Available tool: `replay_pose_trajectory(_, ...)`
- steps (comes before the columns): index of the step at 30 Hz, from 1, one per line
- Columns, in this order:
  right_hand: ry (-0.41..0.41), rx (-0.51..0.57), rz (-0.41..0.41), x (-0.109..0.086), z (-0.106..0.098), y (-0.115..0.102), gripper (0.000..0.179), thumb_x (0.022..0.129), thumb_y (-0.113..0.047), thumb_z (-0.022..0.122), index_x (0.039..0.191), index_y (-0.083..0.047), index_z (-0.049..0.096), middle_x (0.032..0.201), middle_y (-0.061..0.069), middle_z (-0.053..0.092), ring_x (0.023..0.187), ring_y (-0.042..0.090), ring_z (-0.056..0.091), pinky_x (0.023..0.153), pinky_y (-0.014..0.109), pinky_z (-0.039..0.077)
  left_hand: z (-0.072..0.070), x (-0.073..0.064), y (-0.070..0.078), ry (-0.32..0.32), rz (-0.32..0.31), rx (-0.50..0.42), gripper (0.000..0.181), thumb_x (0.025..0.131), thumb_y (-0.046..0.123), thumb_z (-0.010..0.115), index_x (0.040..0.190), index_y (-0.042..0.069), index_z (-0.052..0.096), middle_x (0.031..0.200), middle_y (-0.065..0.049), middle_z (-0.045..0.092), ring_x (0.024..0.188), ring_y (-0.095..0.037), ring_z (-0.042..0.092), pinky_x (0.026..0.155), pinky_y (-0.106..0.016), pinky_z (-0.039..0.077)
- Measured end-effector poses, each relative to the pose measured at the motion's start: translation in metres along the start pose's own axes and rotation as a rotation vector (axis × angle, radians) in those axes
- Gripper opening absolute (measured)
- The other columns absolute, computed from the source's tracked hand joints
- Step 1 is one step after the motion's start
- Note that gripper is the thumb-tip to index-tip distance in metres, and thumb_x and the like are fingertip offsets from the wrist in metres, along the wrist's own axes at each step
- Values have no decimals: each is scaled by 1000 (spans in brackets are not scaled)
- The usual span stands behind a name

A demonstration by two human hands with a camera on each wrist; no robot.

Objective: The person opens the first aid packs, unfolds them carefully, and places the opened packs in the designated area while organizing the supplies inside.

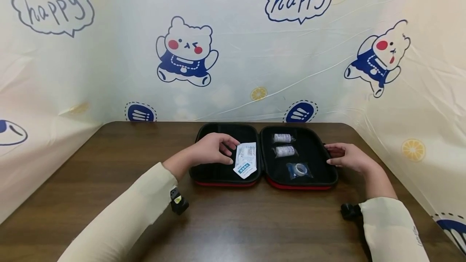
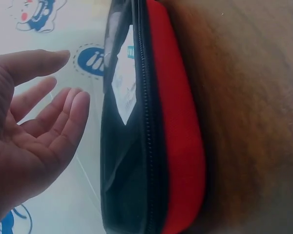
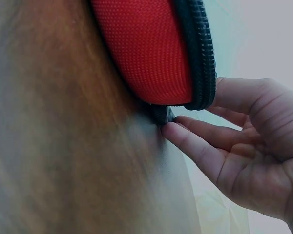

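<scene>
A black-lined case (image 1: pixel 313 173) with a red outer shell lies unfolded on the table. White paper packets (image 1: pixel 246 159) with printing lie in its left half. My left hand (image 1: pixel 214 148) hovers over that half beside the packets, fingers loosely bent; in the left wrist view nothing is between thumb and fingers. In the right half are two wrapped white rolls (image 1: pixel 285 151), probably bandages, and a ring-shaped tape roll (image 1: pixel 299 169) in a bluish wrapper. At the case's right edge, my right hand (image 3: pixel 259 141) holds the rim between thumb and fingers, fingertips at a black strap.
The brown wooden table (image 1: pixel 233 221) stretches around the case. Behind and at both sides hangs a pale printed curtain (image 1: pixel 233 51) with cartoon bears. A black wrist camera (image 1: pixel 178 200) sits at the left sleeve, another camera (image 1: pixel 351 212) at the right.
</scene>
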State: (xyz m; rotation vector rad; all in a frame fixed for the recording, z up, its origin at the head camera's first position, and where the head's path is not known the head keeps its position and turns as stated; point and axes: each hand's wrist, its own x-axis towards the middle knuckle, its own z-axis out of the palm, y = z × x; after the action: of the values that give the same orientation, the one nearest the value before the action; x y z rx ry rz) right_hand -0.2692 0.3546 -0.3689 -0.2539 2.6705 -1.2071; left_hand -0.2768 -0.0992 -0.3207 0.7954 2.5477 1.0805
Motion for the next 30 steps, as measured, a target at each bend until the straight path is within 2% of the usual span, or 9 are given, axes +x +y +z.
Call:
replay_pose_trajectory(6, 0, -1, -4, 0, 1, -2, 64, 88, -11, 71, 140, 11, 41, 136, 36, 46, 122, 47, 48, 84, 42, 56, 6, 18, 2, -88, 42, 141, 47, 79, 8, 80, 124, 7, 65, 120, -11, 64, 103, -21, 61, 85, -30, 52)
replay_pose_trajectory(9, -1, -3, -3, -1, 1, -2, 64, 88, -11, 71, 140, 11, 41, 136, 36, 46, 122, 48, 49, 84, 42, 56, 11, 25, 4, -126, 42, 182, 44, 79, 9, 80, 121, 9, 68, 118, -7, 65, 104, -23, 60, 84, -29, 52)
replay_pose_trajectory(13, -3, -13, -5, -2, 0, -1, 64, 88, -11, 72, 139, 12, 41, 135, 37, 45, 121, 48, 49, 84, 43, 56, 20, 32, 8, -156, 23, 259, 43, 78, 12, 82, 119, 13, 70, 115, -4, 65, 100, -20, 61, 82, -28, 50)
replay_pose_trajectory(20, 0, -11, -3, -2, 0, 1, 64, 88, -11, 72, 139, 12, 41, 136, 37, 45, 121, 49, 49, 84, 43, 56, 37, 38, 15, -145, -36, 388, 49, 77, 25, 84, 121, 13, 67, 117, -7, 65, 97, -16, 56, 89, -33, 47)
replay_pose_trajectory(25, 2, -18, -2, -2, 0, 1, 64, 88, -11, 72, 139, 12, 41, 135, 38, 45, 120, 49, 49, 84, 44, 56, 42, 38, 15, -133, -79, 393, 49, 77, 25, 84, 121, 14, 66, 116, -6, 66, 100, -16, 57, 91, -35, 47)
replay_pose_trajectory(30, 3, -18, -2, -1, 0, 1, 64, 88, -12, 72, 139, 11, 42, 135, 37, 45, 120, 49, 49, 84, 44, 56, 42, 35, 13, -109, -67, 381, 39, 78, 18, 83, 115, 14, 70, 102, 0, 67, 93, -14, 56, 85, -32, 47)
